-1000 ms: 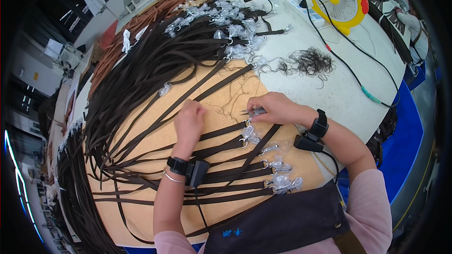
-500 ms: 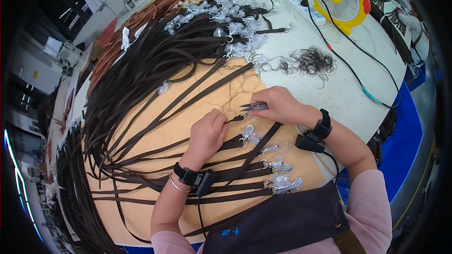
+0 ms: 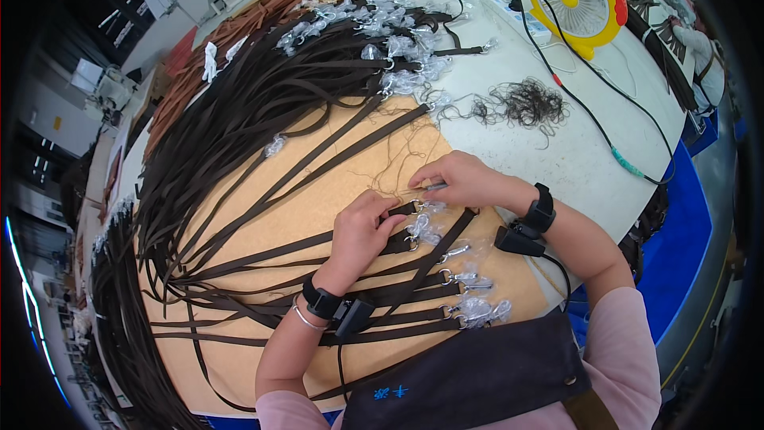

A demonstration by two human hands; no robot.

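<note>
Near its clasp end, a dark brown strap (image 3: pixel 298 250) is pinched between the thumb and fingers of my left hand (image 3: pixel 364 227). My right hand (image 3: pixel 468 181) is closed around small thread snips (image 3: pixel 434 187), mostly hidden by the fingers, with the tip pointing left toward the strap end. Just beneath the snips sits a metal clasp in clear plastic (image 3: pixel 430 206). Loose brown threads (image 3: pixel 390 166) lie on the tan sheet (image 3: pixel 263 215) above my hands. Closer to me, several straps end in plastic-wrapped metal clasps (image 3: pixel 480 310).
A large heap of dark straps (image 3: pixel 239 87) fills the left and back. Beyond my right hand lies a tangle of cut thread (image 3: pixel 532 103). A yellow fan (image 3: pixel 569 0) and its black cable (image 3: pixel 597 129) occupy the far right. A blue bin (image 3: pixel 676 231) stands beside the table.
The snips have turned, so their blades show less. My left hand has shifted slightly right and down, and the held strap now lies flatter, showing its broad side.
</note>
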